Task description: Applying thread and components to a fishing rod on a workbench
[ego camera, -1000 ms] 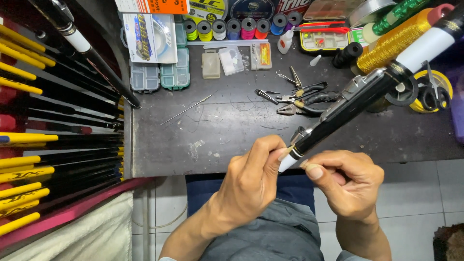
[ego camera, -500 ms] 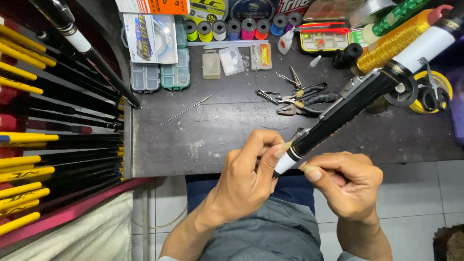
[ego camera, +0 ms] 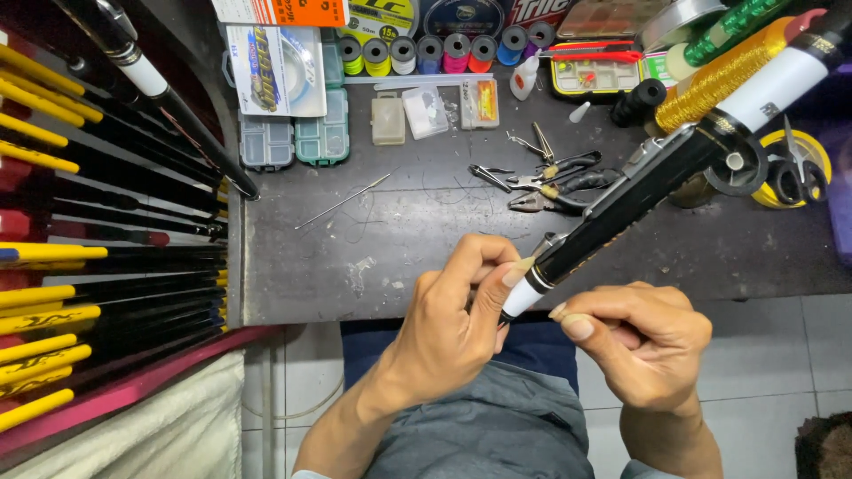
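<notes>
The rod (ego camera: 639, 191) lies slantwise over the near edge of the table (ego camera: 426, 231), its butt end toward the person and its far end running up past the gold thread spool (ego camera: 719, 84). The left hand (ego camera: 453, 324) is closed round the butt, thumb and forefinger pinching right at the white band (ego camera: 524, 297) where the black handle ends. The right hand (ego camera: 635, 341) is curled shut just beside that band, fingertips pressed together as if on something very fine; what it holds is too small to tell.

The rod looks stiff and long, so most of its weight probably sits well beyond the hands, out by the reel seat (ego camera: 683, 151). Held only at the butt it would likely want to tip or roll. The black section is glossy and seems slippery; the white band looks the better place for a steady pinch, with the table edge bearing the rest.

Beyond the rod, pliers (ego camera: 550, 182) lie on the table, with scissors (ego camera: 794, 173) by its far end. A needle (ego camera: 342, 202) lies well left of the rod, and small tackle boxes (ego camera: 297, 137) sit farther back.
</notes>
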